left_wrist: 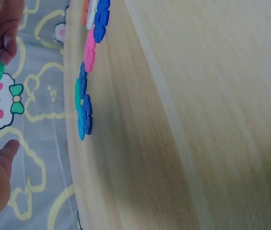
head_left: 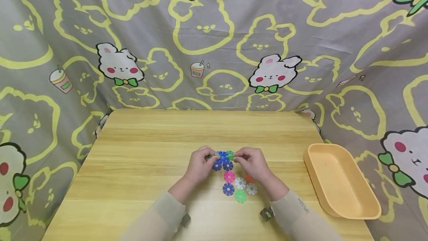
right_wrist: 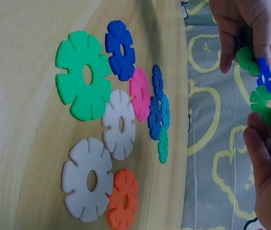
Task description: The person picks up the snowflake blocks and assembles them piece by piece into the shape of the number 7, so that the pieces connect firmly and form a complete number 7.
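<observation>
Slotted plastic flower discs are in both hands. My left hand (head_left: 201,163) pinches a green disc (right_wrist: 247,61) by its edge. My right hand (head_left: 253,163) pinches another green disc (right_wrist: 265,101) between thumb and fingers. A dark blue disc (right_wrist: 264,75) stands between the two green ones, set crosswise and joined with them in a short chain. Both hands are raised over the far end of a group of loose discs, which includes a pink disc (right_wrist: 139,94), a dark blue disc (right_wrist: 121,50) and a larger-looking green disc (right_wrist: 80,76).
Lying flat on the wooden table (head_left: 133,181) are also white discs (head_left: 240,183), an orange disc (right_wrist: 123,200) and a light blue disc (right_wrist: 165,110). A yellow-orange plastic tub (head_left: 344,181) stands at the right edge. A patterned curtain (head_left: 150,40) hangs around the table.
</observation>
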### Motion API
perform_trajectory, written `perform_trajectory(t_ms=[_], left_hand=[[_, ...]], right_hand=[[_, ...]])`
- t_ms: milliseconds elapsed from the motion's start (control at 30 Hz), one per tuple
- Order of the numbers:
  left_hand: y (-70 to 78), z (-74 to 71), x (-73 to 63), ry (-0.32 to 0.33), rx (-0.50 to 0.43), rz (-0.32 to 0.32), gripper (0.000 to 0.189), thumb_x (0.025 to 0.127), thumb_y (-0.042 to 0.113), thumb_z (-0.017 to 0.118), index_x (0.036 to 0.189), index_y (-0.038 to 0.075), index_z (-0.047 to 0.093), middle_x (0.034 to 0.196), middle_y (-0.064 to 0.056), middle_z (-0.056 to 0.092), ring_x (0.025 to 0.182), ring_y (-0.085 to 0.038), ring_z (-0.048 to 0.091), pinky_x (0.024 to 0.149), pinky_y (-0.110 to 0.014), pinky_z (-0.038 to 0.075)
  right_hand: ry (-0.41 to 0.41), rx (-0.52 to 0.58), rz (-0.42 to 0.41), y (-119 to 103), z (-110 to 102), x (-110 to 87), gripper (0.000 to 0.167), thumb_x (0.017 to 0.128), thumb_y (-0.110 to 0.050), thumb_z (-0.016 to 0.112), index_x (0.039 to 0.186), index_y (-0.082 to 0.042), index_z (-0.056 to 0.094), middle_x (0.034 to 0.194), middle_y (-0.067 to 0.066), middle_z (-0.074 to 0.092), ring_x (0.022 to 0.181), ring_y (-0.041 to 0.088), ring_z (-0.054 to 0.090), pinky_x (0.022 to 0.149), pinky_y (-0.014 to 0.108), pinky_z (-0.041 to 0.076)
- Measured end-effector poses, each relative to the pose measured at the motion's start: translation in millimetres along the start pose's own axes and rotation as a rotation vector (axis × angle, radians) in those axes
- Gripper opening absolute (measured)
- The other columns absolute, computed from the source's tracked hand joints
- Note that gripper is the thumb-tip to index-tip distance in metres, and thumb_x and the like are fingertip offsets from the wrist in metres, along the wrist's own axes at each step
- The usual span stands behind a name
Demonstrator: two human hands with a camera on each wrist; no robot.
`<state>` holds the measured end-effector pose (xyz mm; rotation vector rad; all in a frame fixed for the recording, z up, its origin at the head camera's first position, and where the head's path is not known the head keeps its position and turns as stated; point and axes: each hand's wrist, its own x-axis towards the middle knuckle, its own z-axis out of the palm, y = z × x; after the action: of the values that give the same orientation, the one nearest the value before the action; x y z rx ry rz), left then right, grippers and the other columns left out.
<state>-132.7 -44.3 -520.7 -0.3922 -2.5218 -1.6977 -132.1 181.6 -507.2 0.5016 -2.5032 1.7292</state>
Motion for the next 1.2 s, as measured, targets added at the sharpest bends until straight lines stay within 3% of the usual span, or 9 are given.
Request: perform_trajectory(t_ms=[200,467,600,767,900,1067,1200], left_hand=[[0.5,0.8,-0.4,0.004,0.005,0.019,0.005,0.093,0.003,0.079,0.089,0.004,0.076,0.091,-0.002,0.071,0.081,-0.013,0.062,0.072,-0.024,0.057],[6.2,-4.7,2.6,-0.063,0.055,0.039,0.006,0.096,0.008,0.078,0.092,0.005,0.075,0.088,0.001,0.066,0.077,-0.010,0.058,0.068,-0.024,0.055],[12.2,-8.0,8.8,-0.095,0.163,0.075,0.004,0.098,0.012,0.076,0.099,0.008,0.077,0.096,0.002,0.067,0.083,-0.013,0.060,0.073,-0.028,0.057],[19.9,-5.7,14.6,-0.128,0.374,0.165,0.009,0.095,0.016,0.080,0.103,0.012,0.081,0.110,0.002,0.072,0.105,-0.021,0.066,0.100,-0.047,0.053],[24.8,-2.6,16.3,-0.157,0.455,0.205,0.009,0.097,0.019,0.079,0.102,0.012,0.081,0.111,0.002,0.073,0.108,-0.022,0.068,0.106,-0.053,0.049],[25.9,-5.6,18.4,-0.186,0.461,0.184,0.009,0.100,0.018,0.076,0.102,0.010,0.080,0.111,0.001,0.073,0.106,-0.021,0.070,0.098,-0.040,0.057],[23.2,-14.6,20.6,-0.151,0.462,0.159,0.008,0.099,0.017,0.076,0.102,0.010,0.080,0.111,0.000,0.075,0.104,-0.022,0.072,0.097,-0.041,0.058]], right_hand=[[-0.008,0.007,-0.008,2,1,-0.5,0.012,0.088,0.013,0.076,0.092,0.001,0.078,0.089,0.017,0.077,0.081,0.044,0.074,0.072,0.026,0.063],[-0.015,-0.055,-0.035,1,-2,-0.7,0.013,0.089,0.010,0.077,0.095,-0.001,0.079,0.090,0.014,0.077,0.079,0.027,0.075,0.072,0.026,0.062],[-0.016,-0.101,-0.056,-3,-3,2.2,0.012,0.089,0.008,0.078,0.097,-0.001,0.079,0.091,0.012,0.077,0.079,0.022,0.074,0.072,0.026,0.062],[-0.017,-0.104,-0.058,-6,0,5.7,0.011,0.089,0.007,0.079,0.097,-0.001,0.080,0.091,0.012,0.077,0.079,0.023,0.074,0.071,0.025,0.062],[-0.023,-0.095,-0.054,-7,5,6.8,0.010,0.089,0.006,0.080,0.097,-0.001,0.080,0.091,0.010,0.078,0.080,0.020,0.074,0.073,0.025,0.062],[-0.028,-0.132,0.007,-5,4,5.9,0.010,0.092,0.001,0.079,0.101,-0.002,0.080,0.095,0.006,0.078,0.081,0.017,0.073,0.073,0.028,0.062],[-0.056,-0.284,0.142,8,-2,5.6,0.014,0.094,-0.005,0.079,0.107,-0.002,0.078,0.098,0.005,0.078,0.084,0.016,0.071,0.078,0.034,0.062]])
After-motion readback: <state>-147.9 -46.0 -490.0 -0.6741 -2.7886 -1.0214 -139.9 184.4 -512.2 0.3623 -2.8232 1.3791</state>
